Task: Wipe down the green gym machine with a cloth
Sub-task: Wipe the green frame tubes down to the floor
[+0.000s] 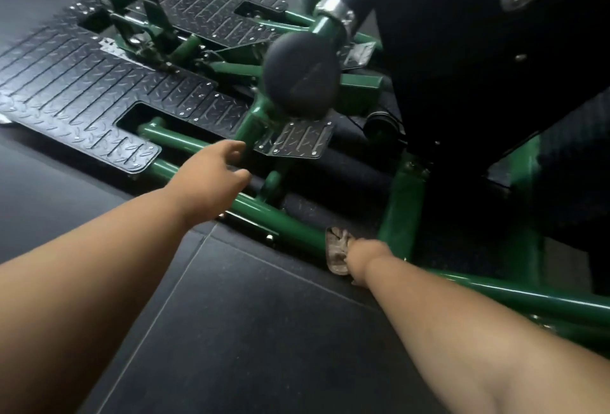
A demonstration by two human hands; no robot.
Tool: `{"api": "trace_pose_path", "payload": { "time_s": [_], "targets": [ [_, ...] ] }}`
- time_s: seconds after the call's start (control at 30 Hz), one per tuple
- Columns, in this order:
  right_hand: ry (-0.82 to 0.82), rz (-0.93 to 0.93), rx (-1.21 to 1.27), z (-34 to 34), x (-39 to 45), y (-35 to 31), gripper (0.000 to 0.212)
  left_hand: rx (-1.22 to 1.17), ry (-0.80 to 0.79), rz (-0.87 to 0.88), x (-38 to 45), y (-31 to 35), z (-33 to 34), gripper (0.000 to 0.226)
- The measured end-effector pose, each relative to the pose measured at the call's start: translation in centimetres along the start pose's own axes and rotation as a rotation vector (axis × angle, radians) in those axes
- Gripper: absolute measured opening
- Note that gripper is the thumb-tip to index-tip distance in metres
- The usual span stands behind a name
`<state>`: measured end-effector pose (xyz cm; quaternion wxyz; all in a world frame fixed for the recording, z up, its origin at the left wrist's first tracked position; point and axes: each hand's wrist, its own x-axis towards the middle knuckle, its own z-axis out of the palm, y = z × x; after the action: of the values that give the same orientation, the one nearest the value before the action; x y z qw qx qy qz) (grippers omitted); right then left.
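**Currently: cloth on the lower frame rail, most of the machine yet to be accounted for**

Your right hand (pixel 364 257) grips a crumpled grey cloth (pixel 337 255) and presses it against the near floor-level rail (pixel 297 235) of the green gym machine (pixel 401 202), just beside the upright post. Your left hand (pixel 214 171) carries nothing; its fingers are relaxed and spread, reaching toward the rail further along, beneath the small tread plate (pixel 295 138). Whether it touches the tube cannot be told.

Judged from the cloth's position, you are working the base frame. No wet streaks or residue are discernible on the paint, so completed sections cannot be verified. Apparently outstanding: the far rails, the central linkage between the large checker-plate footboards (pixel 76 90), the round black pad (pixel 302 73) and its green arm, and the upright by the seat. Task assessed as partly done at best.
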<state>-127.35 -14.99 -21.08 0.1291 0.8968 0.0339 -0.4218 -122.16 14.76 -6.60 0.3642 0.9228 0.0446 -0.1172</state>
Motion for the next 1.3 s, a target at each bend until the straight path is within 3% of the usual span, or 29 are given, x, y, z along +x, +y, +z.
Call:
{"api": "trace_pose_path", "payload": {
  "time_s": [0.1, 0.2, 0.37, 0.47, 0.63, 0.7, 0.77, 0.83, 0.9, 0.97, 1.03, 1.17, 1.3],
  "targets": [
    [-0.047, -0.007, 0.064, 0.7, -1.0, 3.0, 0.089, -0.041, 0.007, 0.005, -0.3, 2.0, 0.9, 0.058],
    [-0.043, -0.049, 0.103, 0.8, -1.3, 4.4, 0.087, -0.056, -0.096, -0.004, -0.6, 3.0, 3.6, 0.055],
    [-0.072, 0.015, 0.227, 1.0, -1.7, 6.0, 0.044, 0.1, -0.272, -0.001, -0.4, 3.3, 9.8, 0.055],
    [0.006, 0.052, 0.312, 1.6, -2.2, 6.8, 0.034, 0.241, -0.411, -0.001, -0.4, 2.9, 12.8, 0.054],
    [0.124, 0.088, 0.42, 3.2, -1.7, 7.7, 0.056, 0.627, -0.594, 0.075, 0.4, 1.5, 16.7, 0.078],
    [0.223, 0.19, 0.537, 3.2, -0.7, 8.5, 0.054, 0.733, -0.644, 0.079, 0.4, 1.1, 17.8, 0.085],
    [0.341, 0.317, 0.621, 2.6, 0.7, 9.5, 0.05, 0.795, -0.632, 0.097, 0.3, 0.8, 18.4, 0.086],
    [0.376, 0.392, 0.693, 1.9, 2.6, 10.8, 0.068, 0.828, -0.567, 0.131, 0.4, 0.9, 18.9, 0.084],
    [0.35, 0.449, 0.709, 0.8, 4.0, 11.6, 0.088, 0.856, -0.501, 0.166, 0.8, 1.3, 19.3, 0.082],
    [0.338, 0.456, 0.666, 0.1, 5.1, 12.1, 0.095, 0.862, -0.46, 0.199, 1.5, 1.7, 19.8, 0.076],
    [0.306, 0.42, 0.637, 0.1, 6.5, 11.4, 0.09, 0.857, -0.439, 0.222, 2.5, 1.4, 20.2, 0.069],
    [0.037, 0.301, 0.369, 3.1, 10.2, 8.5, 0.05, 0.852, -0.447, 0.225, 3.2, 0.3, 20.3, 0.07],
    [0.061, 0.277, 0.426, 4.6, 9.7, 7.4, 0.071, 0.862, -0.452, 0.238, 3.0, 0.0, 20.6, 0.075]
  ]
}}
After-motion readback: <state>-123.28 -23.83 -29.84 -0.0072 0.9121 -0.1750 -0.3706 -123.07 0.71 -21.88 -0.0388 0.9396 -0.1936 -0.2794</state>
